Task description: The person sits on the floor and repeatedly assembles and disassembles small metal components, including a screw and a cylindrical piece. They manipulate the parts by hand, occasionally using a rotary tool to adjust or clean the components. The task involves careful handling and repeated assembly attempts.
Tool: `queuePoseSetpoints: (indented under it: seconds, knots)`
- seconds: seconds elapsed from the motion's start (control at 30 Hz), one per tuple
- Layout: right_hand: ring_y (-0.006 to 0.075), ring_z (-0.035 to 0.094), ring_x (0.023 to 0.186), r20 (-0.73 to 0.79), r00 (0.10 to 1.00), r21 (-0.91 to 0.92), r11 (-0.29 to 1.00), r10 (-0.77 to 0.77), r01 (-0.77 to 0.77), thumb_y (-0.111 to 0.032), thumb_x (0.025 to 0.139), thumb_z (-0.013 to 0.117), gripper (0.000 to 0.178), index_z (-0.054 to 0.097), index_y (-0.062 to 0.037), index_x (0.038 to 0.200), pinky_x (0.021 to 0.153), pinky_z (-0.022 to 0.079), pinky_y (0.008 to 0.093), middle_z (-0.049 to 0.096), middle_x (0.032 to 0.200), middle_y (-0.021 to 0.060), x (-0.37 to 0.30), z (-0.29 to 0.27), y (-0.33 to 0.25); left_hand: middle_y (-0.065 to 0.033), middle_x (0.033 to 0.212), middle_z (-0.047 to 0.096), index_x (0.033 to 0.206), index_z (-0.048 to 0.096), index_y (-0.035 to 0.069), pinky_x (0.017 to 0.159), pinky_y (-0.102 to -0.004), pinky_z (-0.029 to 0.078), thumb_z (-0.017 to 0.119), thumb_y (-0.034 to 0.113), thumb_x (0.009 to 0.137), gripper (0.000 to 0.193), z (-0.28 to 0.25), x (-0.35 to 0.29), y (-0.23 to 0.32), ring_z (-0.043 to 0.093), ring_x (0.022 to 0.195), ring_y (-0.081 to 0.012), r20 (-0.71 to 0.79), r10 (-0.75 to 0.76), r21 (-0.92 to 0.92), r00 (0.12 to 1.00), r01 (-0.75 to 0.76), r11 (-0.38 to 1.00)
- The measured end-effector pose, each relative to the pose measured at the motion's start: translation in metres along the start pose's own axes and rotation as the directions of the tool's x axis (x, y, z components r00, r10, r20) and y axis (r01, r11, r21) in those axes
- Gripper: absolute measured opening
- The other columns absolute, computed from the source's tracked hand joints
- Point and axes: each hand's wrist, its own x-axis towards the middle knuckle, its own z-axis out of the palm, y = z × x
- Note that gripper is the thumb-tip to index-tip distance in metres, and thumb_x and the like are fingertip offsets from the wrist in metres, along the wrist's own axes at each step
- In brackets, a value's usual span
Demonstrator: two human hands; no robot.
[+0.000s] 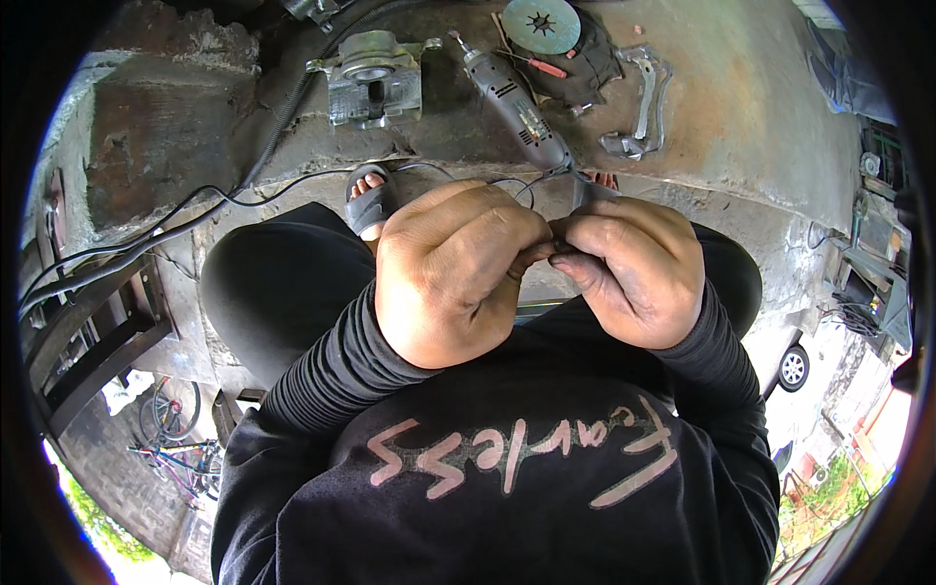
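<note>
Anything pinched between the left fingers [522,234] and right fingers [600,239], which curl in until their darkened tips meet, is too covered to make out. The nearest thing is a grey power tool [517,112], long and rounded, with dark vent slots in its body. It lies on its side, its back end just beyond the fingers, its body slanting away and to their left, ending in a slim metal nose with a small pinkish tip. Farther beyond the fingers, and more to their left, rests a dull silver metal block [375,93] with a rounded middle, a dark opening and arms jutting sideways.
</note>
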Motion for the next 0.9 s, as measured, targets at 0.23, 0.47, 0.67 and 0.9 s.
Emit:
queuePoseSetpoints:
  seconds: [0.23,0.47,0.67,0.9]
  knots:
    - [0.0306,0.058,0.060,-0.067,0.995,0.078,0.995,0.069,-0.064,-0.001,0.067,0.073,0.023,0.057,-0.0001,0.084,0.053,0.046,0.0363,0.059,0.072,0.0131,0.000,0.007,-0.001,-0.0106,0.068,0.058,0.078,0.059,0.000,0.056,-0.0327,0.049,0.064,-0.013,0.057,0.025,0.001,-0.001,0.001,0.060,0.060,-0.0263,-0.025,-0.006,0.004,1.000,0.006,1.000]
    - [0.0312,0.055,0.056,-0.018,0.992,0.154,0.981,0.124,-0.120,-0.006,0.076,0.070,0.017,0.056,-0.0008,0.083,0.051,0.043,0.0363,0.056,0.067,0.0125,0.001,0.007,-0.003,-0.0103,0.068,0.059,0.078,0.059,0.000,0.056,-0.0325,0.049,0.063,-0.013,0.057,0.025,0.002,-0.002,0.003,0.061,0.061,-0.0256,-0.007,-0.045,-0.028,0.999,0.045,0.999]
    - [0.0298,0.060,0.061,-0.076,0.991,0.103,0.990,0.107,-0.099,-0.005,0.074,0.072,0.020,0.059,0.0005,0.088,0.055,0.047,0.0342,0.061,0.074,0.0134,0.002,0.005,0.000,-0.0117,0.073,0.063,0.081,0.062,0.000,0.060,-0.0303,0.050,0.070,-0.006,0.066,0.018,-0.005,0.000,0.001,0.064,0.067,-0.0250,0.035,-0.129,-0.070,0.991,0.132,0.989]
    - [0.0213,0.066,0.075,-0.118,0.978,0.100,0.982,0.173,-0.162,-0.002,0.073,0.076,0.024,0.064,0.0024,0.094,0.068,0.051,0.0293,0.067,0.084,0.0127,0.000,-0.007,0.001,-0.0090,0.094,0.066,0.101,0.062,-0.001,0.076,-0.0275,0.049,0.070,0.015,0.083,0.025,-0.004,0.000,-0.004,0.063,0.086,-0.0156,-0.057,-0.375,-0.491,0.925,0.301,0.818]
